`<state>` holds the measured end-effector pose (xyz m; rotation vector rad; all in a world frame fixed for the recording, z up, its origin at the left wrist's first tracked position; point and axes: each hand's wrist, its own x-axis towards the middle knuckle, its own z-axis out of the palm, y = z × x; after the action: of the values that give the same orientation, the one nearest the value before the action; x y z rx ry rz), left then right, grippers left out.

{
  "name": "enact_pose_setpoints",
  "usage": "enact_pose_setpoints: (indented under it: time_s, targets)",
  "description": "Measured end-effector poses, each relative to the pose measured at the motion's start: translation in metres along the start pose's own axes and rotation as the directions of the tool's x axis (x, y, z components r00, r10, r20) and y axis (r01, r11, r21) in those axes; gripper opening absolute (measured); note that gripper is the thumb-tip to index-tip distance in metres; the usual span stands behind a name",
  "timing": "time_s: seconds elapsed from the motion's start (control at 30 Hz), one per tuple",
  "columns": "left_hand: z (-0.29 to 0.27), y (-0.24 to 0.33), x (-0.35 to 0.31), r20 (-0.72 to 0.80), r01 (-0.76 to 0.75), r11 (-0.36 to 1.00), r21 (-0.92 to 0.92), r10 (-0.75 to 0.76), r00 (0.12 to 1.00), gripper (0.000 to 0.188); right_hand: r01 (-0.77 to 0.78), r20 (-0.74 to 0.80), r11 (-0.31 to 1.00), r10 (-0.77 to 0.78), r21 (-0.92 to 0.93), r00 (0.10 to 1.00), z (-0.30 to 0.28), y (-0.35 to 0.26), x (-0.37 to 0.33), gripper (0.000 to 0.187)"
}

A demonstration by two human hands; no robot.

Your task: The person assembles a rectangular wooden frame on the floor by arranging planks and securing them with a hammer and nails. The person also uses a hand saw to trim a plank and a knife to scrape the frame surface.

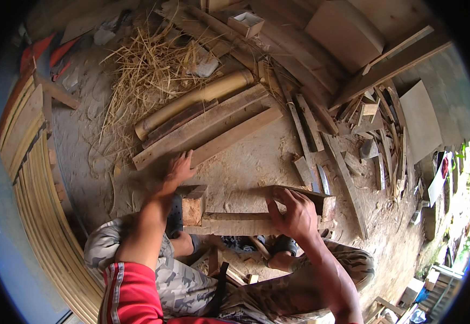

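Reaching and steadying

In head view, reaches with left hand (180, 167), with fingers released, to the near end of the pale beam (236, 136) on the floor (235, 186). Rests right hand (296, 213) on the wooden frame (235, 223); cannot tell if firmly grasping. Seems at fetching step; calls probably for closing left grip.

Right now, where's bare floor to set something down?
Mostly bare: floor between the nearest squared timber and the wooden crosspiece, with the left hand at its left edge; also right of the long plank, below the scrap-wood pile. Crowded: that pile, and the upper-left straw-like strips.
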<state>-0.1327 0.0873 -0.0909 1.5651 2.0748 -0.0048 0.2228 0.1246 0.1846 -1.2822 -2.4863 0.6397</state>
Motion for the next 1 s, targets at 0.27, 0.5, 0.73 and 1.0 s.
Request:
enact_pose_setpoints:
  time_s: [0.27, 0.5, 0.73, 1.0]
  targets:
    - [-0.041, -0.018, 0.014, 0.062, -0.040, 0.994, -0.104, 0.047, 0.997, 0.065, 0.271, -0.126, 0.962, -0.267, 0.017, 0.955, 0.001, 0.000, -0.001, 0.015]
    - [-0.125, 0.013, -0.019, 0.255, -0.312, 0.922, 0.230, 0.252, 0.933, 0.060, 0.135, -0.240, 0.984, -0.104, 0.120, 0.965, -0.051, 0.006, -0.003, 0.026]
    - [-0.138, 0.019, -0.078, 0.429, -0.374, 0.827, 0.420, 0.183, 0.885, 0.069, -0.426, 0.089, 0.892, 0.442, -0.155, 0.893, -0.126, 0.046, -0.050, 0.064]
    - [-0.111, 0.063, -0.183, 0.669, -0.313, 0.843, 0.438, -0.074, 0.739, 0.084, -0.262, 0.240, 0.894, 0.362, -0.364, 0.901, -0.104, 0.058, -0.064, 0.103]
